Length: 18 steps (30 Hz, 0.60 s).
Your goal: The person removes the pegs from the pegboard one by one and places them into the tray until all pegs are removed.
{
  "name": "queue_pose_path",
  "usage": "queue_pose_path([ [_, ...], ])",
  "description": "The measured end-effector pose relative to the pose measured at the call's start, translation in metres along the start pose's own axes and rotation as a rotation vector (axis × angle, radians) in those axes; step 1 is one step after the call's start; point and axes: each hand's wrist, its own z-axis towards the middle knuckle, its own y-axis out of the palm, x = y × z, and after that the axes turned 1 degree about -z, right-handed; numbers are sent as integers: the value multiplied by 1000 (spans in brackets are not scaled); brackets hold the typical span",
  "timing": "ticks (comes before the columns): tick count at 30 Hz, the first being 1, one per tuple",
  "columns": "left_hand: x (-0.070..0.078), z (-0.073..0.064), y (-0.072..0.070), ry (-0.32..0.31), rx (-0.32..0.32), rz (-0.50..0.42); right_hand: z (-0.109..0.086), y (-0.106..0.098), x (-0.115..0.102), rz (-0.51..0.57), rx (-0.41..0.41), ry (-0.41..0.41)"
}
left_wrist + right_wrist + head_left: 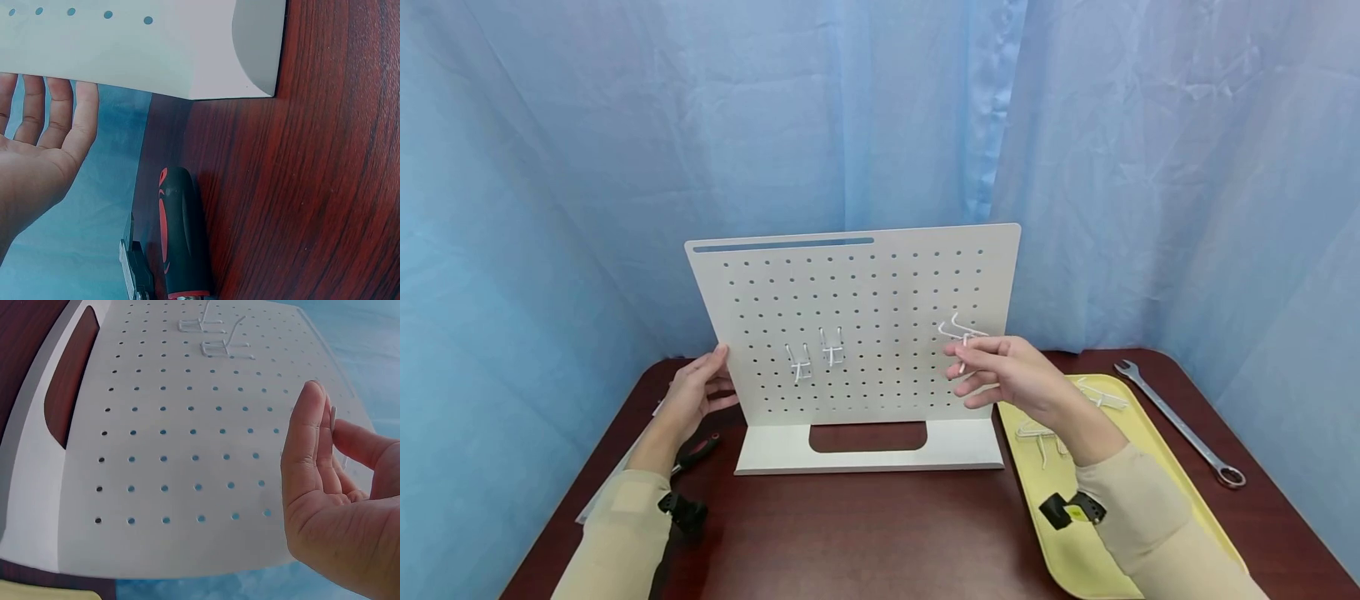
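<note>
A white pegboard (865, 308) stands upright on its own base, with two white wire hooks (831, 350) mounted left of its middle. My left hand (694, 392) grips the board's left edge. In the left wrist view, the fingers (32, 112) pass behind that edge. Between thumb and fingertips, my right hand (1011, 371) pinches another white wire hook (966, 333) in front of the board's right part, its two prongs pointing up and left. In the right wrist view, the fingers hide most of that hook, and only a short bit of wire (334, 417) shows.
A yellow tray (1150, 467) with several white wire hooks (1037, 433) lies right of the board, under my right forearm. A combination wrench (1180, 421) lies beyond it. On the left are a black-and-red handled tool (184, 231) and other partly hidden items. Blue curtains surround the table.
</note>
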Motion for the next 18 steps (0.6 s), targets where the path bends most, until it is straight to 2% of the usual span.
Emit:
queue_pose_path([
  [9, 1, -1, -2, 2, -2, 18, -28, -24, -3, -84, 21, -56],
  [18, 1, -1, -1, -1, -11, 15, -57, -51, 9, -106, 68, -54],
])
